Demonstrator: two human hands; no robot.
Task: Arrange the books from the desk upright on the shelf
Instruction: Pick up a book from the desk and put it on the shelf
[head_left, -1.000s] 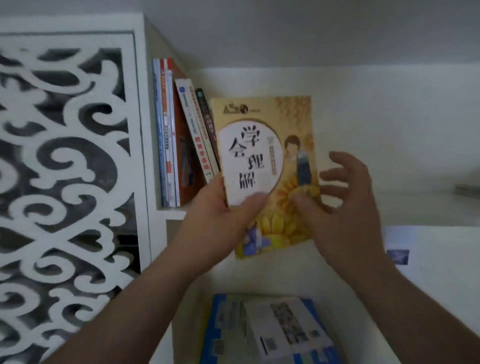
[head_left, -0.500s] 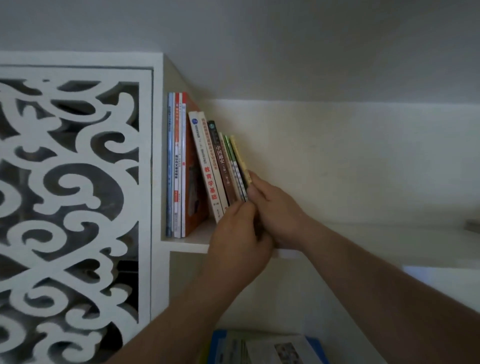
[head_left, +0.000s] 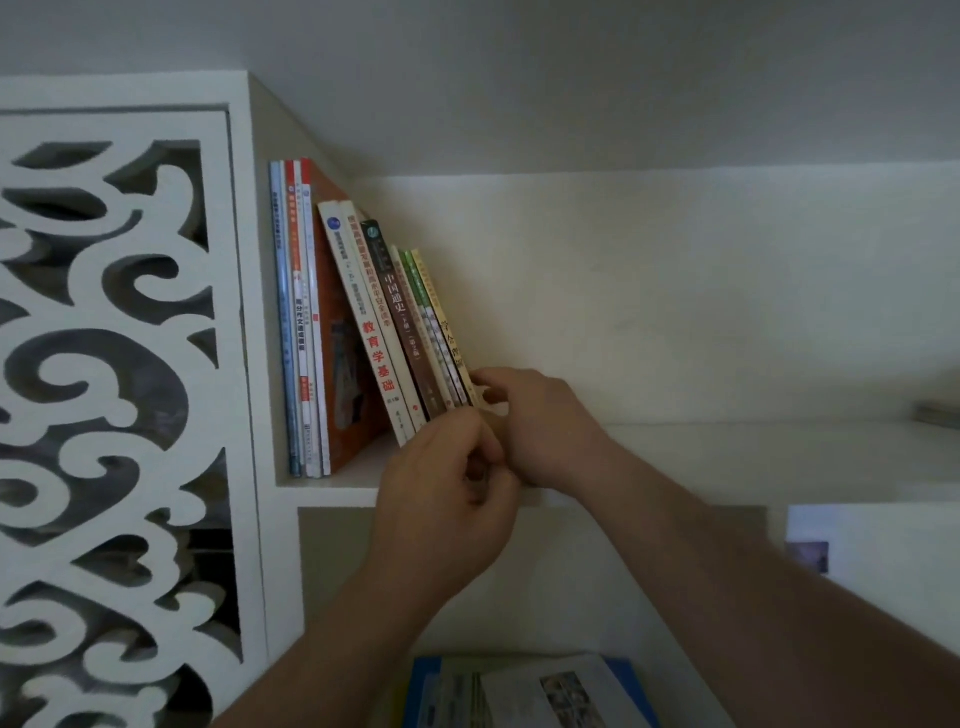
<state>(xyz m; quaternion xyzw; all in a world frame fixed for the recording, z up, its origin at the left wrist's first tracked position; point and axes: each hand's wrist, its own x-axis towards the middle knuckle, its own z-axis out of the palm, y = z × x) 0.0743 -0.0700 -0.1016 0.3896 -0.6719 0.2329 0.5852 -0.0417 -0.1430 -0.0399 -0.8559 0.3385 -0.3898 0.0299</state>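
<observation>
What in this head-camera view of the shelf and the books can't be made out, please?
- Lower end of the yellow book: hidden behind the left hand and right hand, so each grip is unclear.
- Small print on the book spines: too small and blurred.
- Stack of books below: cut off by the bottom edge.
- Grey object on the shelf: cut off by the right edge.

1. The yellow book (head_left: 451, 340), held cover-out in front of the shelf (head_left: 727, 447) a second ago, now stands at the right end of the row, leaning left against the green book (head_left: 415, 283)
2. The left hand (head_left: 447, 499) has left the cover and curls at the row's lower edge
3. The right hand (head_left: 540, 431), open before, now touches the yellow book's foot
</observation>
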